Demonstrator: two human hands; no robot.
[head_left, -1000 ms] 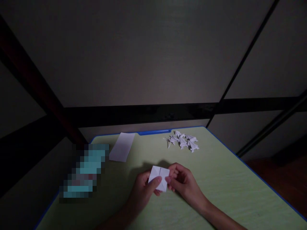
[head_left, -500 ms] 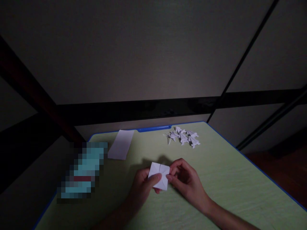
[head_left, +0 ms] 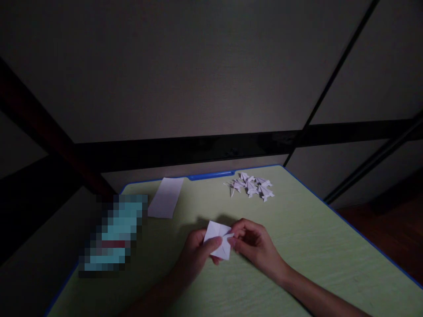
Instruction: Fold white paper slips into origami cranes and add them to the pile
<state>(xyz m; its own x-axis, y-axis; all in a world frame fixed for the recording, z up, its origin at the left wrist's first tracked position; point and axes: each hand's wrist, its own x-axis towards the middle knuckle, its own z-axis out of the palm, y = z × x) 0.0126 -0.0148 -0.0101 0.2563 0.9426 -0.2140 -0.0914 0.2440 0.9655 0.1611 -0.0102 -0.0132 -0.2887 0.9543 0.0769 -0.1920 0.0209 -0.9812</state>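
Observation:
A small square of folded white paper [head_left: 215, 230] is held above the table near its middle, with crease lines running toward its centre. My left hand [head_left: 197, 251] grips it from the left, thumb flat on top and fingers underneath. At the right edge, my right hand [head_left: 253, 240] pinches a flap of the paper between thumb and index finger, and the flap stands slightly raised. The underside of the paper is hidden.
Several folded white paper figures [head_left: 251, 186] lie together at the back right, thin paper strips beside them. A white paper sheet [head_left: 166, 198] rests at the back left. Nearer left is a blurred-out teal object [head_left: 115, 233]. The light-green table [head_left: 317, 246] has a blue rim, with dark-banded panels behind.
My right hand has shifted slightly inward over the paper's right edge, and a flap there is now lifted. The left hand keeps its hold.

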